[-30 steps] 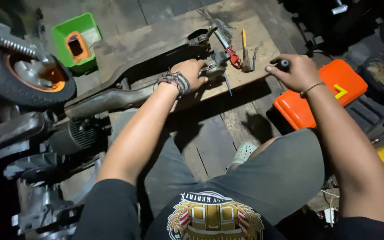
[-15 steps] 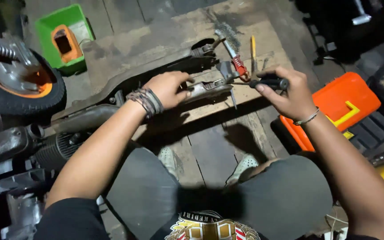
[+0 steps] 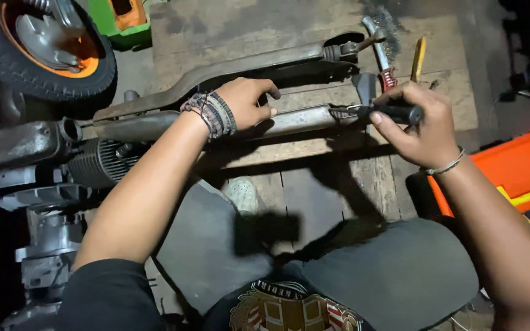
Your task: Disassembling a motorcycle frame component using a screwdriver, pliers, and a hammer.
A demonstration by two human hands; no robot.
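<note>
The left hand (image 3: pixel 246 101) clamps the metal pipe (image 3: pixel 295 121); the right hand (image 3: pixel 418 122) grips a black-handled tool (image 3: pixel 394 112) at its end (work apparently mid-way, pipe not yet free).

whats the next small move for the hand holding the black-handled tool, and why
Probably press the black-handled tool in the right hand a little further along its axis into the end of the long grey metal pipe. Its tip already sits at that end, and the left hand rests on the pipe as if bracing it. Whether the tip is engaged is hard to tell.
</note>
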